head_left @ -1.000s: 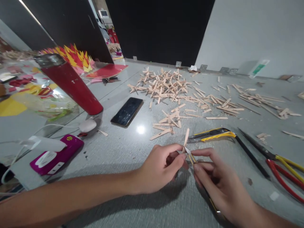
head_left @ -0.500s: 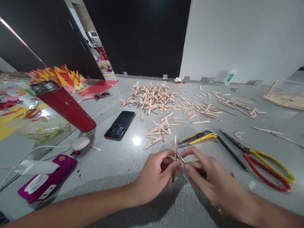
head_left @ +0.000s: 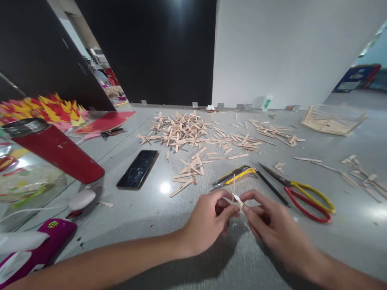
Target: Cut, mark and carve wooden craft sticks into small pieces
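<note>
On the far left I saw a pink box point(head_left: 42, 247) at the table edge. Above it was a red bottle point(head_left: 57, 155), with bright paper shapes point(head_left: 45, 110) behind it. Both had slid to the left since a second ago — the head had turned right, and the things had not moved. Next came a dark phone point(head_left: 138, 169) lying flat. Far back was a big heap of sticks point(head_left: 181, 131), well apart from the hands.

In the middle, the left hand point(head_left: 208, 219) was pinched shut on a thin stick point(head_left: 234, 189), with thumb and finger tight at its low end. The stick stood straight up now. A second ago it leaned to the right and showed its flat face, so the hand had turned it. It was held just above the table, in front of the yellow cutter point(head_left: 242, 174).

The right hand point(head_left: 272, 229) was closed on a small blade point(head_left: 238, 200). The pale tip met the stick right where the left fingers held it. The two hands had stayed close together the whole time — the work on the stick was still going on.

Farther right lay a black rod point(head_left: 272, 187) and red and yellow scissors point(head_left: 308, 197), with no hand on them. Last was a wooden frame point(head_left: 332, 121) that had only just come into view.
</note>
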A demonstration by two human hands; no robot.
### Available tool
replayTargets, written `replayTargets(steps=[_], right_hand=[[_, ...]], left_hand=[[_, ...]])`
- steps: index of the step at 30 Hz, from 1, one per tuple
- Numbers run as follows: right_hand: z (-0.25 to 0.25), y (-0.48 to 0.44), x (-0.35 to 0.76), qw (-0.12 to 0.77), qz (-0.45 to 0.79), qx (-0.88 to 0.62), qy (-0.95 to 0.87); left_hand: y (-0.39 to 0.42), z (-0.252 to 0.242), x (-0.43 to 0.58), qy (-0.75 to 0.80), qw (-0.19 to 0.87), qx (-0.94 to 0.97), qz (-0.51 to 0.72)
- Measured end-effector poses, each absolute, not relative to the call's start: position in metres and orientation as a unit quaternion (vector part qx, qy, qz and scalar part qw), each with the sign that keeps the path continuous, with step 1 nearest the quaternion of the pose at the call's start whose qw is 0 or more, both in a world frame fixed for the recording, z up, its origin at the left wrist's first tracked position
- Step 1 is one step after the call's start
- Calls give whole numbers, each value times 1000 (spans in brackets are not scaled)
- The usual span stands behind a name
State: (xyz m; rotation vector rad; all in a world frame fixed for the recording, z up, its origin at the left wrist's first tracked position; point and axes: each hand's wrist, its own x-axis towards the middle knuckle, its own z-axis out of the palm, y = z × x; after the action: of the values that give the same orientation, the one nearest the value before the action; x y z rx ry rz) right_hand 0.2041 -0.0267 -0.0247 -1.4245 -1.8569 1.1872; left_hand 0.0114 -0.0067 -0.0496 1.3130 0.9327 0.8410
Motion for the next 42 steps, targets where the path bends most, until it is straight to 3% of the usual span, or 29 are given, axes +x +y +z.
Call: replayTargets(steps=[8,42], right_hand=[[-54,-36,208,290,428,-508,-689],[-45,-35,210,270,437,-494,-701]], left_hand=[[-8,-54,11,402,592,612,336],[-5,-48,5,436,545,644,314]])
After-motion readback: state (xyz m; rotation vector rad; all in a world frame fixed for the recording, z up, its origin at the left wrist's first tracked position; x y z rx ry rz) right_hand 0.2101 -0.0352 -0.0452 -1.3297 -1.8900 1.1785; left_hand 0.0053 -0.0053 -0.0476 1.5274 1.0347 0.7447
